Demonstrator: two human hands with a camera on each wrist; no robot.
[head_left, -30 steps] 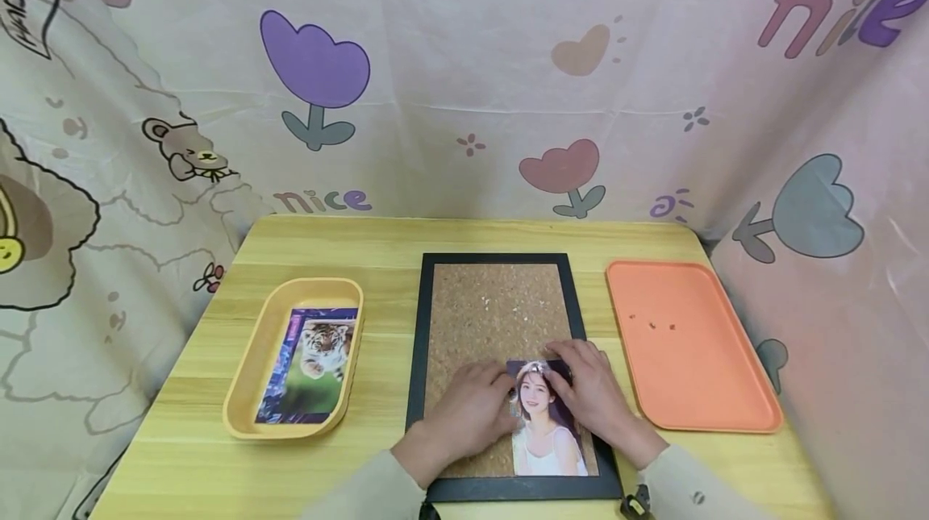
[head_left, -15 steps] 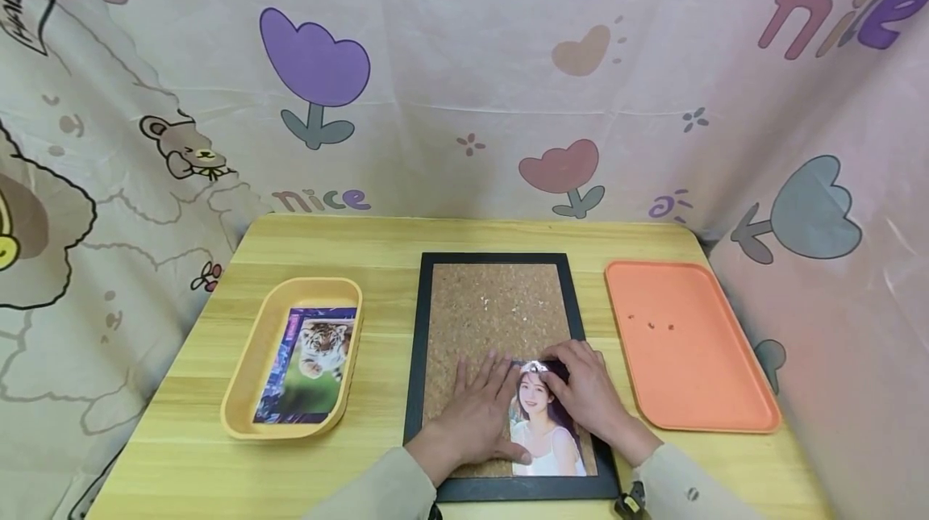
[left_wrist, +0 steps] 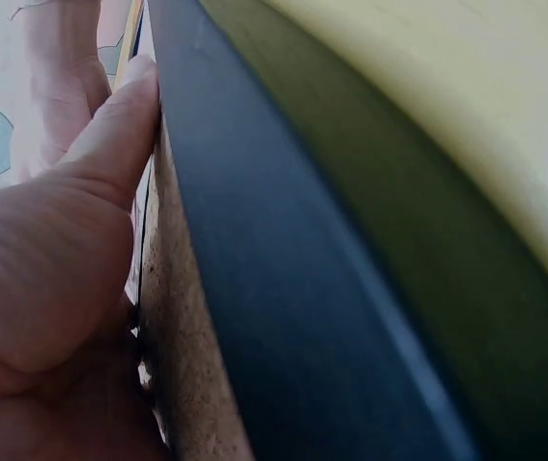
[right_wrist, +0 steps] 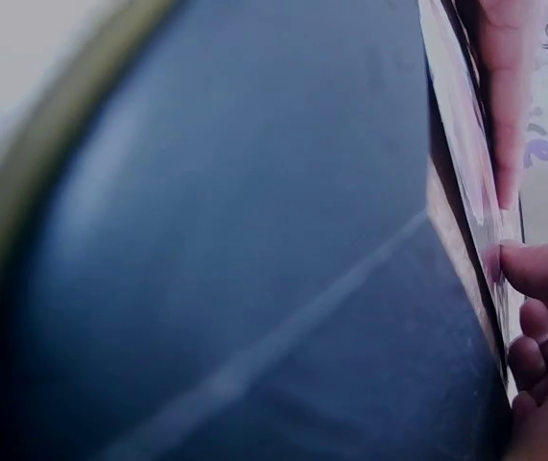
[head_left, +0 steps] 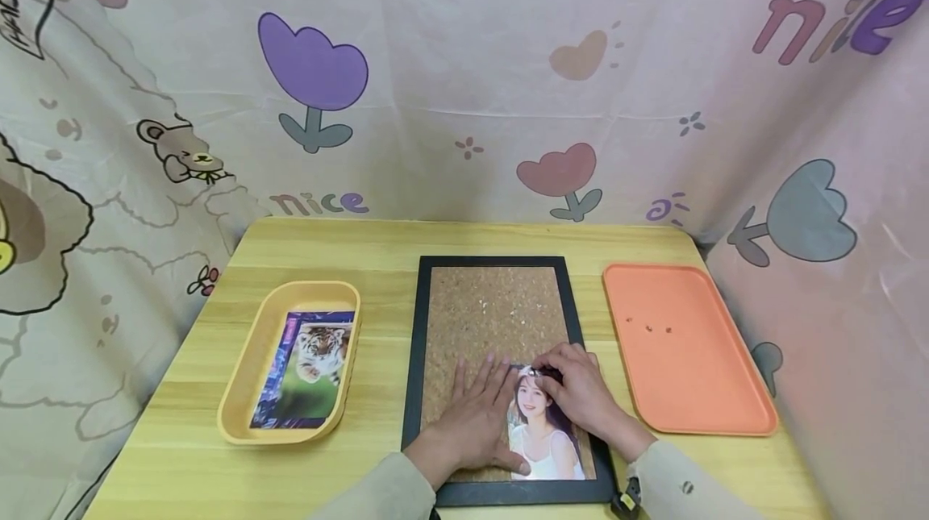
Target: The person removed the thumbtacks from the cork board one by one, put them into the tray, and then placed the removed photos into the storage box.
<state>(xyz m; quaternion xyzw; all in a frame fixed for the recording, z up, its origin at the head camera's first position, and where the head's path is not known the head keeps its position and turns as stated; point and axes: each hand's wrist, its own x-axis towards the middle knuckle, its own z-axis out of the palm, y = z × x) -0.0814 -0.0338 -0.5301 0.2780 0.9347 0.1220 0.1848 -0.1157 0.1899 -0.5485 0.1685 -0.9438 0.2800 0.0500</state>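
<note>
A photo of a person in a white top [head_left: 540,455] lies over the lower right of a cork board [head_left: 472,318] with a black frame [head_left: 415,359]. My left hand [head_left: 472,423] rests spread over the cork and the photo's left edge, its thumb reaching onto the print. At the photo's upper right my right hand [head_left: 581,391] has curled fingers and grips near the top corner, which it hides. In the right wrist view the right thumb [right_wrist: 533,269] meets the glossy photo [right_wrist: 465,144]. Whether something tiny sits between those fingertips cannot be seen.
On the left stands a yellow tray [head_left: 243,391] holding a tiger picture [head_left: 319,367] and a purple-blue print. To the right, an orange tray [head_left: 704,383] carries several tiny brown bits. Small whitish specks show on the cork. A patterned curtain [head_left: 435,60] hangs behind the table.
My left hand has gone from curled fingers at the photo's left edge to lying flat and spread. The right hand has shifted slightly left along the photo's top.
</note>
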